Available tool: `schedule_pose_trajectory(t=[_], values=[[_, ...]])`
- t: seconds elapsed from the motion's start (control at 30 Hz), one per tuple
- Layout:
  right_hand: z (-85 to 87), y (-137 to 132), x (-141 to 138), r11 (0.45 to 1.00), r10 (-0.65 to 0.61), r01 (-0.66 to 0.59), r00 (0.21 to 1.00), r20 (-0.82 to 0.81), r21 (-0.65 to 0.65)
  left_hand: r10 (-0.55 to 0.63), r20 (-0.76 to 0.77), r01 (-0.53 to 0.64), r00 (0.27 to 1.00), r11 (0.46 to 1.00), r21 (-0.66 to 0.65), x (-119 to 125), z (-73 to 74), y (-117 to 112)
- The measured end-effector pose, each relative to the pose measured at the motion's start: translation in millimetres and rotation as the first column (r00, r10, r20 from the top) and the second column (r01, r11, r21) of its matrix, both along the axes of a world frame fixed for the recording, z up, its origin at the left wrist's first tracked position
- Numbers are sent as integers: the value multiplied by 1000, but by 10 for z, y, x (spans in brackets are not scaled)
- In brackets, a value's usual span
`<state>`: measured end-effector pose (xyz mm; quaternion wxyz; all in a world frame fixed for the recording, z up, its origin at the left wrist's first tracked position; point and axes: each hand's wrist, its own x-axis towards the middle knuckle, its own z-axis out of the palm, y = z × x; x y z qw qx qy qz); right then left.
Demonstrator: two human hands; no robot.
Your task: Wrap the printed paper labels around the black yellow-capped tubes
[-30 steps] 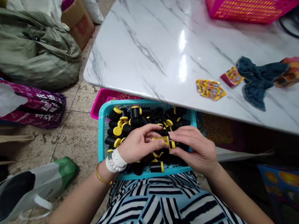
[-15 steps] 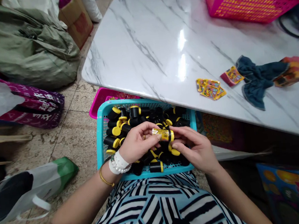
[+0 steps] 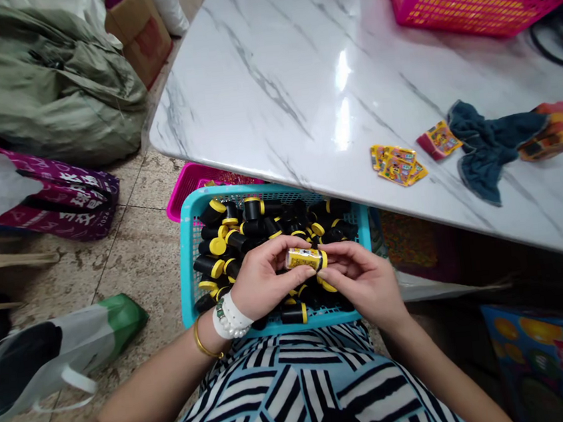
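Left hand (image 3: 264, 273) grip clamped on yellow-labelled tube (image 3: 302, 258), right hand (image 3: 372, 282) grip pinched on its yellow cap (image 3: 324, 259), both over turquoise basket (image 3: 186, 265) of black tubes (image 3: 291, 314)

The head view looks forward and steeply down from above the patterned clothing (image 3: 290, 385). The bottle (image 3: 302, 258) is close, just below centre; the worktop (image 3: 269, 91) stretches farther away, ahead and right.

One left hand (image 3: 261, 279), one right hand (image 3: 372, 279) and one yellow-labelled bottle (image 3: 304, 258) show above one turquoise basket (image 3: 186, 275), whose black containers (image 3: 291, 313) overlap too much to count. One desk (image 3: 261, 112) carries one pink basket (image 3: 441, 6) and one blue cloth (image 3: 485, 139).
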<state>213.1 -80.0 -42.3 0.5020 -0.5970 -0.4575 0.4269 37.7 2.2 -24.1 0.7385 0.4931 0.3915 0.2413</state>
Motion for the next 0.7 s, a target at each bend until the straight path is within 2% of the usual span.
schedule_pose_trajectory(t=[0.07, 0.13, 0.2, 0.27, 0.37, 0.43, 0.47, 0.53, 0.63, 0.7], values=[[-8, -5, 26, 982, 9, -50, 975, 224, 181, -34, 3, 34, 999, 997, -70, -12, -1, 8], [2, -2, 61, 927, 12, -164, 913, 408, 338, -77, 23, 79, 997, 991, -108, -24, -1, 22], [21, 7, 84, 889, 13, -228, 880, 475, 398, -109, 0, 109, 994, 994, -23, -30, 1, 31], [37, 10, 83, 907, -5, -187, 891, 453, 378, -113, -63, 122, 992, 976, 181, -23, 8, 36], [35, -12, 56, 966, -28, -52, 953, 302, 255, -121, -106, 156, 987, 874, 459, 6, 23, 40], [18, -37, 46, 983, -29, -8, 980, 199, 181, -146, -79, 165, 986, 818, 551, 27, 33, 48], [10, -48, 48, 985, -29, -2, 983, 182, 171, -152, -76, 168, 985, 808, 565, 32, 35, 55], [2, -56, 63, 977, -43, -9, 970, 240, 212, -142, -110, 178, 984, 845, 504, 27, 34, 74], [2, -38, 86, 940, -73, -64, 922, 381, 335, -206, -194, 251, 959, 936, 248, -21, 8, 107], [-4, -18, 85, 935, -65, -78, 921, 384, 345, -255, -188, 290, 949, 937, 194, -56, -14, 127]])
